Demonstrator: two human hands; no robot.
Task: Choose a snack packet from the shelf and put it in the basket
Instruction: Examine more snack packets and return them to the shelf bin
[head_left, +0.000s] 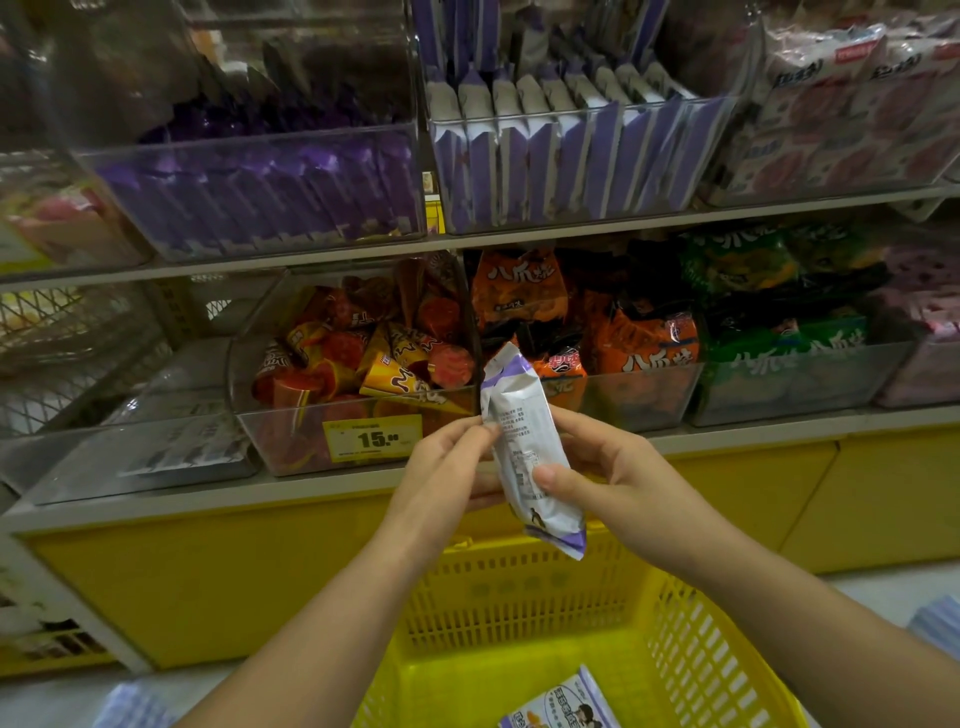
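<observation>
I hold a white and purple snack packet (522, 441) upright in front of the lower shelf, its printed back facing me. My left hand (441, 470) pinches its left edge near the top. My right hand (597, 467) grips its right side, thumb pressed on the middle of the packet. Directly below the packet stands a yellow plastic basket (691, 644). One similar packet (563, 701) lies flat on the basket's floor.
Clear bins line two shelves: purple packets (566, 140) in the upper middle, cone snacks (363, 358) and orange bags (623, 338) below, green bags (779, 312) to the right. A yellow price tag (371, 439) reads 15. The yellow shelf base (208, 571) stands behind the basket.
</observation>
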